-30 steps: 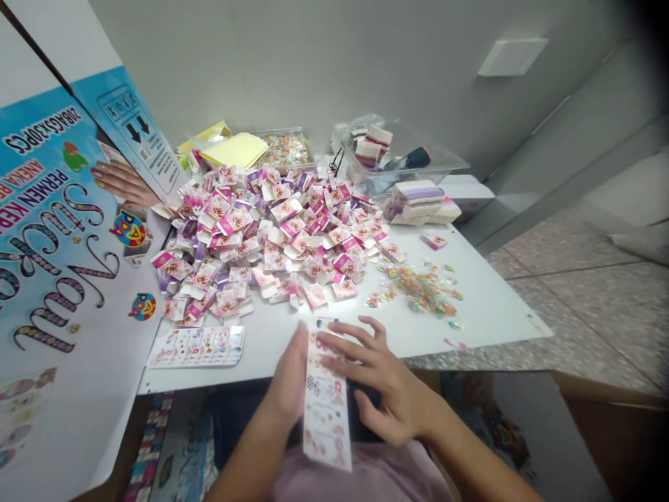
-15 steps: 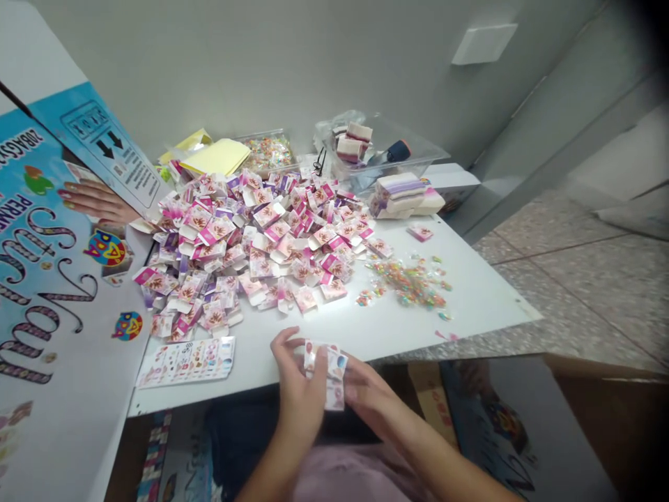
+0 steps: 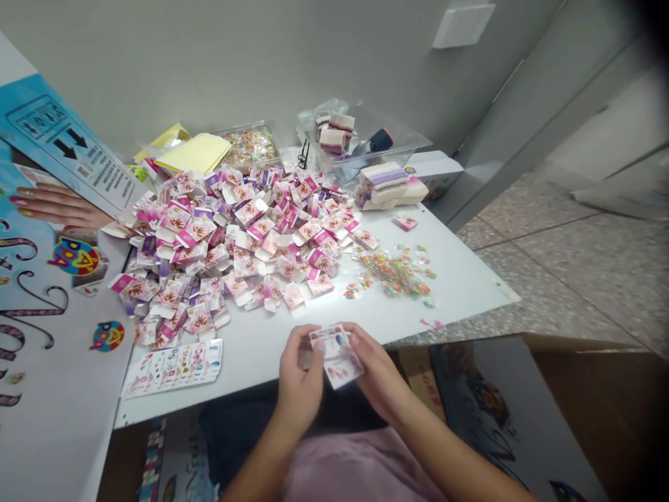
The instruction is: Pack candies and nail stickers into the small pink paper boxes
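- Two bare hands are appearing in the head view, close together at the near edge of a white, flat-topped table [image 3: 460, 296].
- The left hand [image 3: 302, 367] is pinching a white paper strip with small coloured prints [image 3: 343, 371], its thumb lying on the printed face.
- The right hand [image 3: 377, 373] is holding the same strip by its right side.
- The strip is showing a crease between the hands.
- Overlapping white printed paper strips [image 3: 172, 368] are lying at the table's near left.
- Small pink, white and purple cardboard boxes [image 3: 251, 244] are forming a heap beyond them.
- Small clear packets of orange and green pieces [image 3: 394, 273] are lying right of the heap.
- A clear plastic tub [image 3: 408, 137] is standing behind, near the wall.
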### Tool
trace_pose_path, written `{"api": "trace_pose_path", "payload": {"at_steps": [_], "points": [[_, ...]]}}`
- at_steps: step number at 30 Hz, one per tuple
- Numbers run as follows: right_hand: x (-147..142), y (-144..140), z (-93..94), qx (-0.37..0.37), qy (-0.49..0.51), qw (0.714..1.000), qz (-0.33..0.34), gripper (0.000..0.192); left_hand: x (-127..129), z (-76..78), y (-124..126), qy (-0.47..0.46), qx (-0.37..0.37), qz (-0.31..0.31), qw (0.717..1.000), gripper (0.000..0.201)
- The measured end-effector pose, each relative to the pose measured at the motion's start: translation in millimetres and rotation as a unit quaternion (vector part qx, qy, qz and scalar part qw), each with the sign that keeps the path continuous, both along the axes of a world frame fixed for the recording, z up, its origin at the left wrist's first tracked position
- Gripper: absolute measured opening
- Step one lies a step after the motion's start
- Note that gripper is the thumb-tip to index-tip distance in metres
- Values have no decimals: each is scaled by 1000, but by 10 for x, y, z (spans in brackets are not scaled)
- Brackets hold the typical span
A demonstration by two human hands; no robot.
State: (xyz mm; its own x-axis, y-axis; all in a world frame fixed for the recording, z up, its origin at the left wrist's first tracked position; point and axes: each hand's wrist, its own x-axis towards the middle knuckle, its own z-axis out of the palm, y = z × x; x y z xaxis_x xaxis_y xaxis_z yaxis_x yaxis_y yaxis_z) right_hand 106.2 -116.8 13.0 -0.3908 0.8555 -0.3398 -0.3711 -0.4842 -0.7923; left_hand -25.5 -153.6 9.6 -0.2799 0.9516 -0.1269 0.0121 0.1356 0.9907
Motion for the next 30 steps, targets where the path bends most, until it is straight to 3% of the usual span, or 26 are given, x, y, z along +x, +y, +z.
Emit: {"api": "trace_pose_path", "payload": {"at_steps": [4,8,11,14,18,21,24,27,30], "points": [[25,-21,36,71,-88,991,71,40,37,-18,69,13,-5,74,997,26],[43,-7,21,87,-160,979,89,41,26,18,141,-35,-43,37,998,31],[40,26,-30,73,-167,979,94,46,-10,45,168,-47,-77,7,996,33],[34,52,-47,68,-163,981,83,46,-21,58,154,-31,-65,9,997,31],[52,64,31,139,-175,972,70,39,2,66,129,-3,-33,30,999,28],[83,66,72,178,-223,956,74,41,-12,75,140,-29,-49,-13,998,30],[103,70,54,153,-224,960,65,44,-53,81,152,-46,-68,-53,995,32],[103,70,22,117,-166,975,85,39,-81,70,139,-41,-54,-28,997,33],[89,66,2,111,-141,979,95,33,-90,59,111,-95,-14,-25,995,41]]}}
